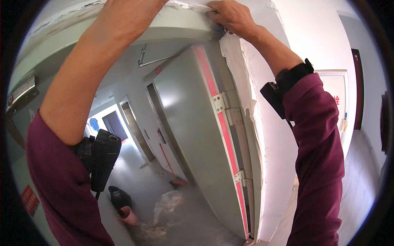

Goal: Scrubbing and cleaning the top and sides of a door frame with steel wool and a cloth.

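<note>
Both of my arms are raised to the top of a pale green metal door frame [184, 20]. My left hand [138, 9] is at the upper edge of the view, its fingers cut off, so its grip is hidden. My right hand [231, 14] is at the frame's upper right corner, fingers bent against a strip of whitish masking paper or film [189, 6]. A dark, fuzzy wad [218, 32] shows just below its fingers; whether it is held I cannot tell. More torn masking material [235, 58] hangs down the right jamb, beside the hinges [219, 103].
The green door [187, 123] stands open, with a door closer arm [157, 61] above. On the floor beyond lie crumpled film [168, 201], a pink bucket [127, 216], a black bag [119, 196] and a broom [177, 183]. A white wall [277, 153] is at right.
</note>
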Action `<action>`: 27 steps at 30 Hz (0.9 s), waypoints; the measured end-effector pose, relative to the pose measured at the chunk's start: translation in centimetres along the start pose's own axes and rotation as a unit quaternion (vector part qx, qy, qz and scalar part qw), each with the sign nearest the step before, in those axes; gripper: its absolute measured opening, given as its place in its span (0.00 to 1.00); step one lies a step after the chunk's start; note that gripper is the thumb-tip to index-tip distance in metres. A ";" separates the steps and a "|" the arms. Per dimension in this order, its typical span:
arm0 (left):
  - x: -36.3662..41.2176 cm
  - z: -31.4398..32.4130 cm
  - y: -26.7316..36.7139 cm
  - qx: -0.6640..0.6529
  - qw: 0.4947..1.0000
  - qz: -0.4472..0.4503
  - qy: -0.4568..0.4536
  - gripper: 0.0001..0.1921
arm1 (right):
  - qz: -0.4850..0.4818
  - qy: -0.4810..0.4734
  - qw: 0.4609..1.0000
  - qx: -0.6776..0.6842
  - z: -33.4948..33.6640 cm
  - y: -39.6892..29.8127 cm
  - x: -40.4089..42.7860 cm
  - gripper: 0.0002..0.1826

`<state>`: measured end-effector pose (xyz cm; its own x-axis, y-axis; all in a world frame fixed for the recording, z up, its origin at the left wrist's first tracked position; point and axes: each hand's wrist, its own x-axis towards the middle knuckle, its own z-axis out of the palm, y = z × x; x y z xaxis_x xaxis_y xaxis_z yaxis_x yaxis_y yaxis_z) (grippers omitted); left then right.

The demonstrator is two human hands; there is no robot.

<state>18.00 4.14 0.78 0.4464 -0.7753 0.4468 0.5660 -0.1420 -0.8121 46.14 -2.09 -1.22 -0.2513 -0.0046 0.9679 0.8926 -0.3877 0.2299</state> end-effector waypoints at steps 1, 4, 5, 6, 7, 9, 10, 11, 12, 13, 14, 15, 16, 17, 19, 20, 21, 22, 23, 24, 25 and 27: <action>0.1 -0.1 0.1 0.001 1.000 0.002 -0.008 0.05 | 0.000 -0.001 1.000 -0.002 -0.3 0.6 -0.4 0.10; 0.0 0.0 0.2 -0.008 1.000 0.005 -0.015 0.04 | 0.135 -0.003 0.990 0.037 -2.6 2.6 -3.1 0.14; 0.1 0.2 0.3 -0.022 1.000 0.006 -0.005 0.04 | 0.111 -0.018 0.993 -0.044 -4.1 3.1 -4.4 0.18; 0.1 0.1 0.2 -0.021 1.000 0.007 -0.003 0.04 | 0.113 -0.021 0.993 -0.039 -4.6 3.4 -5.2 0.19; 0.0 -0.1 0.1 -0.007 1.000 0.010 -0.009 0.05 | 0.143 -0.036 0.989 0.000 -4.6 3.5 -6.0 0.19; -0.2 -0.2 0.1 0.005 1.000 0.015 -0.010 0.05 | 0.151 -0.050 0.987 0.031 -3.8 2.8 -7.0 0.19; -0.3 -0.3 0.3 -0.007 1.000 0.006 -0.005 0.05 | 0.134 -0.060 0.989 0.024 -3.7 2.6 -7.1 0.19; -0.4 -0.2 0.4 -0.019 1.000 -0.003 0.000 0.05 | 0.106 -0.043 0.993 0.025 -3.3 2.6 -7.2 0.18; -0.3 -0.3 0.4 -0.019 1.000 -0.003 0.000 0.05 | 0.093 -0.019 0.995 0.026 -2.8 2.4 -7.1 0.18; -0.2 -0.4 0.4 -0.019 1.000 0.001 -0.006 0.05 | 0.080 0.004 0.996 0.027 -2.4 2.3 -6.9 0.18; -0.2 -0.4 0.4 -0.019 1.000 0.003 -0.012 0.05 | 0.080 0.004 0.996 0.027 -2.1 2.4 -6.6 0.18; -0.1 -0.4 0.3 -0.019 1.000 0.003 -0.012 0.05 | 0.067 0.009 0.998 0.013 -1.7 2.4 -6.1 0.18; -0.1 -0.3 0.3 -0.008 1.000 0.012 -0.009 0.06 | 0.054 0.013 0.998 -0.002 -1.4 2.4 -5.9 0.17; 0.1 -0.2 0.3 0.003 1.000 0.020 -0.004 0.06 | 0.054 0.013 0.998 -0.003 -1.3 2.6 -5.6 0.17; 0.1 -0.5 0.1 -0.006 1.000 0.026 -0.002 0.06 | 0.100 -0.084 0.989 -0.076 -1.4 1.7 -4.9 0.16; 0.1 -0.6 0.0 -0.016 0.999 0.032 0.005 0.06 | 0.099 -0.084 0.989 -0.073 -1.2 1.5 -4.7 0.16; 0.1 -0.3 0.0 -0.019 0.999 0.031 0.005 0.06 | 0.114 -0.092 0.987 -0.070 -1.0 1.6 -4.6 0.15; 0.1 0.0 0.1 -0.014 0.999 0.028 0.004 0.06 | 0.128 -0.099 0.984 -0.066 -0.8 1.8 -4.6 0.14; 0.1 0.2 0.2 -0.008 1.000 0.026 0.004 0.06 | 0.129 -0.101 0.984 -0.068 -0.8 2.0 -4.8 0.14; 0.0 -0.7 -0.1 0.003 1.000 0.026 -0.004 0.06 | 0.107 -0.068 0.989 -0.078 -0.5 1.6 -4.4 0.13; 0.0 -1.8 -0.3 0.026 0.999 0.034 -0.015 0.06 | 0.087 -0.033 0.992 -0.087 -0.2 1.2 -4.0 0.13; 0.7 -0.1 0.7 0.008 0.999 0.037 0.005 0.05 | 0.088 -0.025 0.989 -0.115 0.1 4.9 -5.1 0.14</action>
<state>18.62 3.43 0.42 0.4807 -0.7897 0.3812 0.5428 -0.0734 -0.8366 51.80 -3.84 -4.98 -0.0764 -0.0475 0.9959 0.8109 -0.5841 0.0343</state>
